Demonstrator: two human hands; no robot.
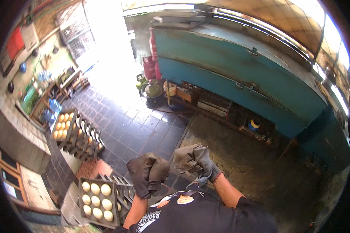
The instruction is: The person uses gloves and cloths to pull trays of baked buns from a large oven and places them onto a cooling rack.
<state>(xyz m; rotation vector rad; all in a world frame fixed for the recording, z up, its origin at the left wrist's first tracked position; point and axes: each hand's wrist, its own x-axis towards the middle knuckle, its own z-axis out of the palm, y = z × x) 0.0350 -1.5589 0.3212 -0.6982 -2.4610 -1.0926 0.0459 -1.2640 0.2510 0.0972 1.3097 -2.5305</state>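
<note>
Both my hands are raised in front of my chest. My left hand (144, 188) holds a folded dark brown cloth (149, 171), which covers its fingers and reaches down to the wrist. On my right hand (207, 167) is a grey knitted glove. It is closed on a folded grey-brown cloth (186, 157). The two cloths are close together but apart. Left of my left forearm, a stack of dark trays (81, 202) carries several round, pale buns (97, 200). Farther off stands a second stack of trays (72, 141) with more golden buns (62, 126).
A long teal metal cabinet-like oven (237, 73) stands ahead right, with a low shelf (214, 108) beneath it. Green gas cylinders (151, 89) and a pink one (148, 66) stand at its left end. Dark floor tiles (120, 124) lead to a bright doorway. A tiled counter (19, 128) runs along the left.
</note>
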